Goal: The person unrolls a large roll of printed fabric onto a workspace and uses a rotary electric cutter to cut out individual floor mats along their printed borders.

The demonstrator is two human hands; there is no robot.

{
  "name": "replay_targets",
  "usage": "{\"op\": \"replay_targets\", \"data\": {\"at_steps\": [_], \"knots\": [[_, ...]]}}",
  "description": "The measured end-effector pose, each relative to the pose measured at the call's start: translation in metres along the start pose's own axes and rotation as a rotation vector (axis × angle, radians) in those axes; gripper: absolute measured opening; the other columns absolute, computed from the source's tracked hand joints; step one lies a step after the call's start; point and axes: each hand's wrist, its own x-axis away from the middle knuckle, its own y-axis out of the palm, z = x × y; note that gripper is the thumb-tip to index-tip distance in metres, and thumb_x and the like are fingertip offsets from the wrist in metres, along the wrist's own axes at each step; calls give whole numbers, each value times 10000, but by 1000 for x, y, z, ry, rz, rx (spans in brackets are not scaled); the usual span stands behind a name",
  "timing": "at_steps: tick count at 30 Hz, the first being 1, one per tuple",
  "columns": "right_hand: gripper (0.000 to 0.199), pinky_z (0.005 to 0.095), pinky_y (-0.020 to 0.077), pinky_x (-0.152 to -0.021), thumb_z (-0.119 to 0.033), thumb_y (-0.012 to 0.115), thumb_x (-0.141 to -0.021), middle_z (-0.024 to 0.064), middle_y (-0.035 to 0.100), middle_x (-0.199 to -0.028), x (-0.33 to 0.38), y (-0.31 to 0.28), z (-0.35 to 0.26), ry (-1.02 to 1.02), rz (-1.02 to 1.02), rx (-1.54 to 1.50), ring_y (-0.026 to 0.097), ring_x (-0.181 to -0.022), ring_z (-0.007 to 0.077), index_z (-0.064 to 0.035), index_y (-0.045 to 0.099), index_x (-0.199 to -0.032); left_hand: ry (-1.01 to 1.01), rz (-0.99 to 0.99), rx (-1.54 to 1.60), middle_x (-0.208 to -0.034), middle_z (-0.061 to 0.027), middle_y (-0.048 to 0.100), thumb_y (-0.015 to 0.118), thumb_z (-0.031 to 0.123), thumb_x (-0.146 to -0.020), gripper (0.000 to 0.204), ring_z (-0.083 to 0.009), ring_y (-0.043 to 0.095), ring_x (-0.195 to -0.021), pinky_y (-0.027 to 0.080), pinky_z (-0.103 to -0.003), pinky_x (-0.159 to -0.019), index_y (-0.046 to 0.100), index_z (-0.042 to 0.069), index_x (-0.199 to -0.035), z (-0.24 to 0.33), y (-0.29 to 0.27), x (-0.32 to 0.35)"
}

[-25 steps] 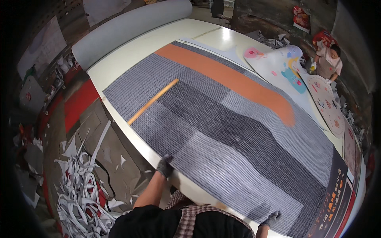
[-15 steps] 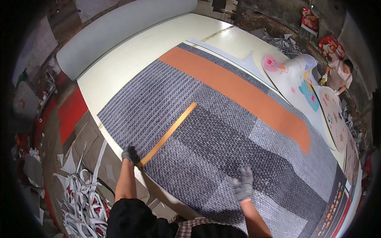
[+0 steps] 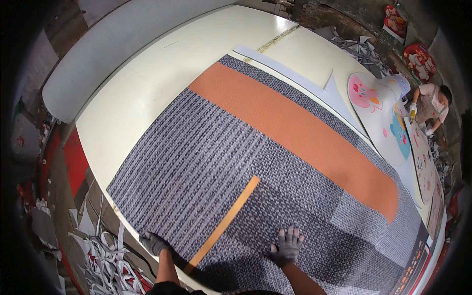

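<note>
A large grey patterned mat (image 3: pixel 196 162), crossed by an orange band (image 3: pixel 295 147) and a short tan strip (image 3: pixel 223 223), lies over the pale table (image 3: pixel 147 93). At its near left border, my left hand (image 3: pixel 155 244) in a grey glove is closed around the mat's edge; some of its fingers are hidden. My right hand (image 3: pixel 287 247), in a dark glove with lighter fingertips, presses flat on the mat right of the tan strip, fingers spread, holding nothing. The mat's nearest edge runs out of view below my forearms.
A thick grey roll (image 3: pixel 113 59) stretches along the table's far left side. White offcut strips (image 3: pixel 110 265) heap on the floor at lower left. At the right, a co-worker (image 3: pixel 430 108) in gloves stands by printed cartoon mats (image 3: pixel 393 142). A thin white strip (image 3: pixel 300 76) borders the mat's far side.
My view has shifted closer over the mat, so the tan strip and both hands appear lower. The right hand's fingers are now spread wider and flatter; the left stays at the mat's edge.
</note>
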Motion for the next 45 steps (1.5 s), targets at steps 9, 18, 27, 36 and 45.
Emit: {"op": "replay_targets", "data": {"at_steps": [9, 18, 27, 36, 45], "knots": [[647, 679, 133, -928, -438, 569, -694, 235, 305, -1295, 0, 23, 11, -60, 256, -45, 234, -1201, 469, -118, 376, -1222, -38, -97, 44, -1139, -226, 509, 441, 359, -879, 541, -307, 502, -1017, 358, -332, -904, 392, -83, -1187, 12, -1, 6], [693, 672, 99, -958, -441, 521, -689, 257, 262, -1334, 6, 16, 11, -70, 180, -118, 200, -1237, 472, -93, 343, -1262, 13, -79, 43, -1114, -224, 517, 439, 386, -874, 554, -304, 502, -1015, 357, -323, -904, 404, -82, -1170, 5, 0, 4], [630, 523, 165, -982, -456, 523, -755, 153, 271, -1334, 0, -18, -2, -78, 210, -173, 238, -1237, 340, -133, 349, -1267, -90, -125, -105, -962, -198, 577, 431, 453, -861, 511, -348, 559, -804, 443, -428, -680, 436, 36, -1156, -24, 6, -20], [555, 417, 76, -1078, -378, 405, -864, 122, 168, -1431, 49, -41, 22, 28, -78, -490, 97, -1331, 285, -102, 308, -1336, -619, -1434, 840, -1327, -115, 377, 419, 595, -783, 738, -309, 359, -1191, 328, -492, -945, 330, 101, -1324, -10, 5, -89], [406, 369, 278, -1019, -269, 547, -836, 109, 431, -1270, 347, 5, 169, 99, 624, -981, 354, -1207, 262, -96, 489, -1198, 791, -814, 926, -866, -72, 616, 601, 361, -808, 400, -144, 511, -743, 417, -272, -739, 611, -23, -920, 239, -268, 207]]}}
